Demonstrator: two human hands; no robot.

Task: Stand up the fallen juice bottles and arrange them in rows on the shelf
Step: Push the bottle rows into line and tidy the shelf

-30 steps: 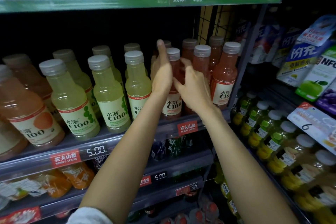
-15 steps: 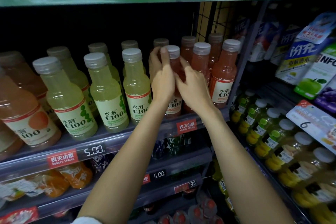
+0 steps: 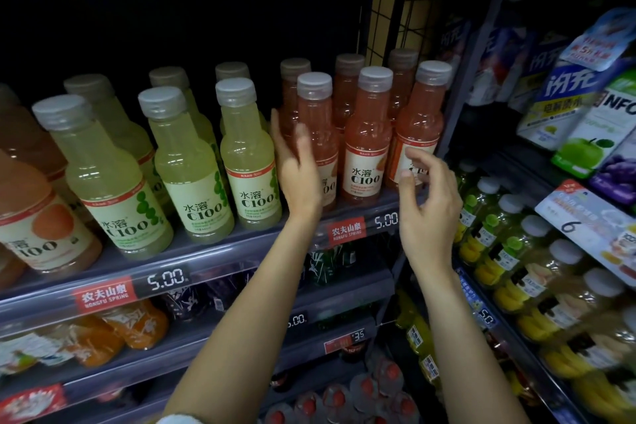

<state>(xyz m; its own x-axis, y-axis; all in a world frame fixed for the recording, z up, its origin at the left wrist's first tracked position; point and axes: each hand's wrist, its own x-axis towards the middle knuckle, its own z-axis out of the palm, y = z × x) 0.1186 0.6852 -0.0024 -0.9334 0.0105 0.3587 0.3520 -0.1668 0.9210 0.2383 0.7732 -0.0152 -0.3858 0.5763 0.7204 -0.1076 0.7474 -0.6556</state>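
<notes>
A: As far as one can see, how much of the work on the shelf (image 3: 206,253) is finished?

B: Most of it, I think. Taking the red price tag (image 3: 346,230) on the shelf edge as landmark: above and left of it the yellow-green juice bottles (image 3: 192,169) stand upright in rows, and directly above it the pink juice bottles (image 3: 366,144) stand upright too, two deep. I see no fallen bottle on this level.

A: And further left of the tag?

B: The orange juice bottle (image 3: 38,217) at the far left looks leaning, but this may be only the wide lens; I cannot tell.

A: What do the hands do?

B: The left hand (image 3: 297,165), just above and left of the tag, has straight fingers laid flat against the side of the front-left pink bottle (image 3: 315,134); it grips nothing. The right hand (image 3: 425,189), above and right of the tag, is loosely curled and empty, near the rightmost pink bottle (image 3: 418,134).

A: So what is left?

B: Perhaps only small straightening of the pink row, I judge.
</notes>
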